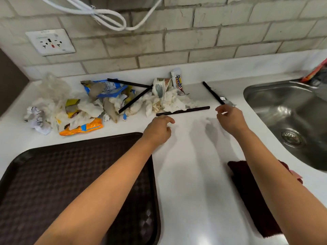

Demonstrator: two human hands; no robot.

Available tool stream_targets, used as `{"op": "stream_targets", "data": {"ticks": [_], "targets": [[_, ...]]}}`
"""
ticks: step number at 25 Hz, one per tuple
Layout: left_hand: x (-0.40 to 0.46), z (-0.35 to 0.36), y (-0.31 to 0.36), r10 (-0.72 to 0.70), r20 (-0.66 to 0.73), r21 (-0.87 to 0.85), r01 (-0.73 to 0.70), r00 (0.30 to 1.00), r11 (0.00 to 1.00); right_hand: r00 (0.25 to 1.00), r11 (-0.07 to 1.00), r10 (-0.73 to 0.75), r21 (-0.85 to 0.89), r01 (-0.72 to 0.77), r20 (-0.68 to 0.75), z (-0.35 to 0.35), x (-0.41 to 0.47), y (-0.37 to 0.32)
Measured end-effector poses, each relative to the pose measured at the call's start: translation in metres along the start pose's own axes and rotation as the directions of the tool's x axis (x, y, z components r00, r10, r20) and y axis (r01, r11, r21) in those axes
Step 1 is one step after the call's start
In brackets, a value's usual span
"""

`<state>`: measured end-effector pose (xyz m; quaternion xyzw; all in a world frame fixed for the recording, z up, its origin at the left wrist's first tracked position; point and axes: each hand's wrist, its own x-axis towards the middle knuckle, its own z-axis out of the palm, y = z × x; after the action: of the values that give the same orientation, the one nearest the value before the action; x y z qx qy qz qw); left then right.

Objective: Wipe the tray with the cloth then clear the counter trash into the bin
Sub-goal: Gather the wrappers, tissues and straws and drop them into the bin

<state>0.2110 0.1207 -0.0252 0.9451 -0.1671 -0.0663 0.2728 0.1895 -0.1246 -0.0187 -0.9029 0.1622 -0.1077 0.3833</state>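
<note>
Our left hand (158, 129) and right hand (230, 118) reach out with loose fingers, holding nothing. The trash pile (92, 105) and black straws (183, 110) lie just past them. The tray (53, 183) sits under our left arm, the cloth (247, 191) under our right.

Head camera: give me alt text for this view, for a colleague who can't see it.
Both hands reach over a white counter toward black straws beside a trash pile: left hand near one straw, right hand by another straw. A dark brown tray lies lower left, a dark red cloth under the right forearm, a steel sink at right.
</note>
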Motion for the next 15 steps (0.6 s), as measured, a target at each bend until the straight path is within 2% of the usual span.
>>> {"op": "stream_targets", "data": {"ticks": [5,9,12,15], "targets": [[0.04,0.008,-0.01,0.046,-0.005,0.144,-0.045,0.999,0.988,0.999,0.979,-0.035,-0.204,0.03,-0.023,0.012,0.057,0.011],[0.056,0.015,-0.018,-0.022,0.021,0.256,0.016,1.0,0.967,0.996,0.866,0.07,-0.498,-0.036,0.05,0.033,0.077,0.02],[0.058,0.021,-0.017,-0.074,0.018,0.312,0.065,0.997,0.948,0.993,0.845,0.114,-0.527,-0.089,0.016,0.041,0.084,0.028],[0.058,0.025,-0.016,-0.034,-0.111,0.365,0.073,0.993,0.928,0.995,0.864,0.087,-0.493,-0.103,-0.055,0.042,0.089,0.033]]}}
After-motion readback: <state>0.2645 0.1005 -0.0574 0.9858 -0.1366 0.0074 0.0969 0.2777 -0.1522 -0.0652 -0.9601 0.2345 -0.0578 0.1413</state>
